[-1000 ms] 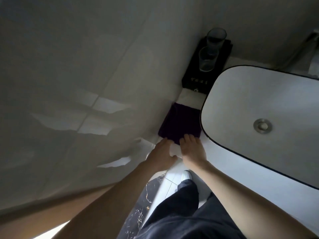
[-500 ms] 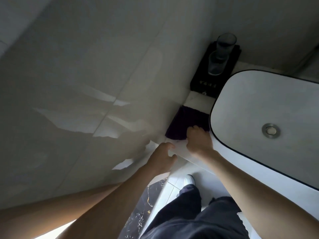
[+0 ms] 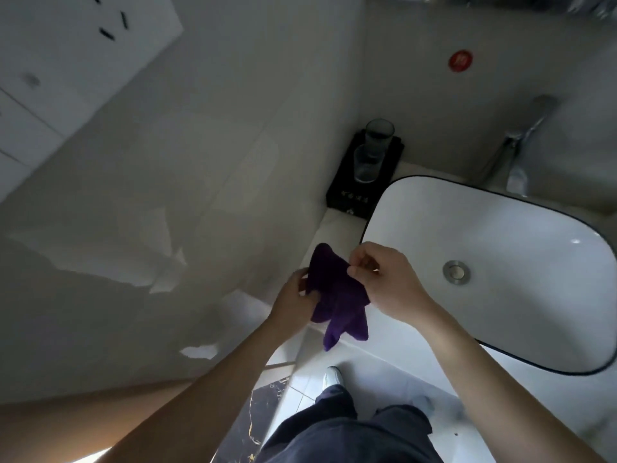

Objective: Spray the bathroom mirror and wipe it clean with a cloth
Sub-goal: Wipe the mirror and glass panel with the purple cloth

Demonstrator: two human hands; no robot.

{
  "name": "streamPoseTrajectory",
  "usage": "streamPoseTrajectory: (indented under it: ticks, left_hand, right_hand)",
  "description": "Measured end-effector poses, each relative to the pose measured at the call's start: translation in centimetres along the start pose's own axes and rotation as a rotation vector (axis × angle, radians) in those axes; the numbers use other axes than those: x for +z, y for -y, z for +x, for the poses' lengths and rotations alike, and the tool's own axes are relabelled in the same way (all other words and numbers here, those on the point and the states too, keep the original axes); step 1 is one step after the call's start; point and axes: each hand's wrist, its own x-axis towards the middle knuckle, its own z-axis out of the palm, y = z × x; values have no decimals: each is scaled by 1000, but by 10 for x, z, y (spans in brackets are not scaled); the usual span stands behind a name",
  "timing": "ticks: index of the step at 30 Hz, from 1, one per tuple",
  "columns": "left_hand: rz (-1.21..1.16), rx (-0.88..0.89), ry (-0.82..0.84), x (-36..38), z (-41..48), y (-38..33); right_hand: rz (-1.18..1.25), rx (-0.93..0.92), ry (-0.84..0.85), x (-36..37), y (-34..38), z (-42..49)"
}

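A pale tiled wall (image 3: pixel 200 162) fills everything left of the sink (image 3: pixel 500 235), with patches of light reflected on it. The sink is a white rounded basin with a thin black rim, set on a white counter (image 3: pixel 340 228). The counter runs along the sink's left side and front. Below the sink's front edge are the person's dark trousers (image 3: pixel 344 436) and one white shoe (image 3: pixel 334 375) on the floor.

Both bare forearms reach up toward the sink's left front corner. There the purple cloth (image 3: pixel 337 295) is held in the air between the two hands, just left of the sink's rim. It is bunched, and its loose lower ends hang down across the counter's front edge. The right hand (image 3: pixel 387 279) overlaps the sink's left rim, its thumb and forefinger pinching the cloth's upper right edge and its other fingers curled in. The left hand (image 3: pixel 293 302), farther left of the sink, has its fingers curled round the cloth's left side.

At the sink's back left corner a black tray (image 3: pixel 347 192) stands against the wall. It carries two clear glasses, one (image 3: pixel 379 132) behind the other (image 3: pixel 367 165). A metal tap (image 3: pixel 531 128) rises behind the sink's back rim. A round metal drain (image 3: pixel 456 271) sits in the sink's floor. On the wall behind the sink, high up, is a small red round sticker (image 3: pixel 460 60).
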Motion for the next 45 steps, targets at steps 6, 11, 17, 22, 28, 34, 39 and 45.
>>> streamPoseTrajectory:
  ticks: [6, 11, 17, 22, 28, 34, 39, 45]
  left_hand:
    - [55, 195, 48, 28, 2, -50]
    - [112, 348, 22, 36, 10, -99]
    - [185, 643, 130, 57, 20, -197]
    - [264, 823, 252, 103, 4, -261]
    - [395, 1000, 450, 157, -34, -326]
    - [546, 1336, 483, 186, -79, -378]
    - [434, 1487, 447, 189, -111, -420]
    - [191, 1590, 407, 172, -140, -466]
  right_hand:
    - [61, 6, -124, -46, 4, -23]
    - [131, 23, -270, -92, -7, -49]
    - [206, 20, -461, -135, -13, -81]
    - [143, 150, -623, -151, -29, -107]
    - [99, 212, -693, -179, -45, -140]
    - [76, 99, -1002, -241, -36, -161]
    - [-42, 46, -989, -281, -14, -160]
    - [-1, -41, -998, -303, 10, -150]
